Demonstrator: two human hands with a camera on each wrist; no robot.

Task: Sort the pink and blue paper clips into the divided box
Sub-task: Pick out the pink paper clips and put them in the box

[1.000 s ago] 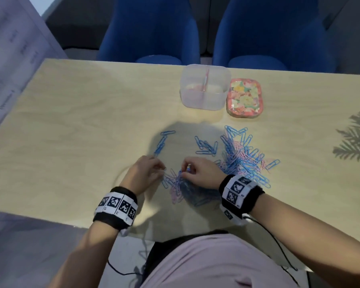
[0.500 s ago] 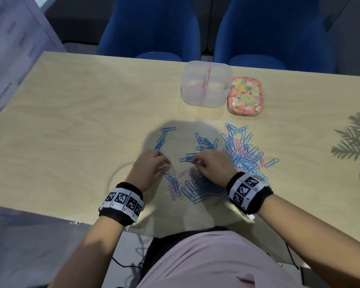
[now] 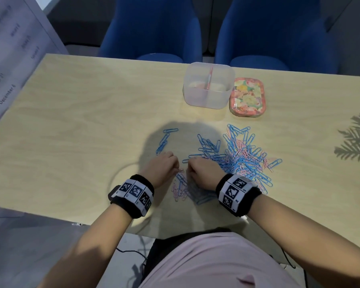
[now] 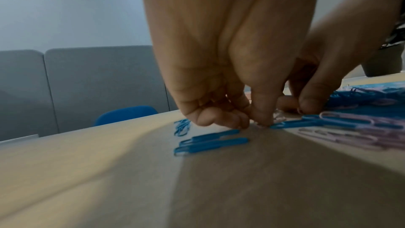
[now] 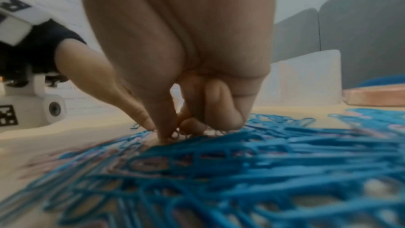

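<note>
Blue and pink paper clips [image 3: 244, 157] lie heaped mid-table, and a smaller mixed bunch [image 3: 181, 189] sits between my wrists. My left hand [image 3: 176, 167] has curled fingers, and its thumb and forefinger pinch a pink clip [image 3: 181, 170] against the table, with the left hand [image 4: 262, 121] seen close up over that pink clip [image 4: 278, 119]. My right hand [image 3: 189, 169] is curled just beside it. Up close, the right hand [image 5: 170, 135] pinches thin clip wire at the pile's edge. The clear divided box [image 3: 206, 101] stands at the far side.
A floral lid [image 3: 247, 97] lies right of the box. Loose blue clips [image 3: 164, 140] lie ahead of my left hand. Two blue chairs [image 3: 152, 30] stand behind the table's far edge, and a printed sheet [image 3: 10, 59] hangs at the left. The near table edge runs just below my wrists.
Both hands have drawn closer together, fingertips now nearly meeting over a pink clip. The right hand shifted slightly away from me, off the near bunch.
</note>
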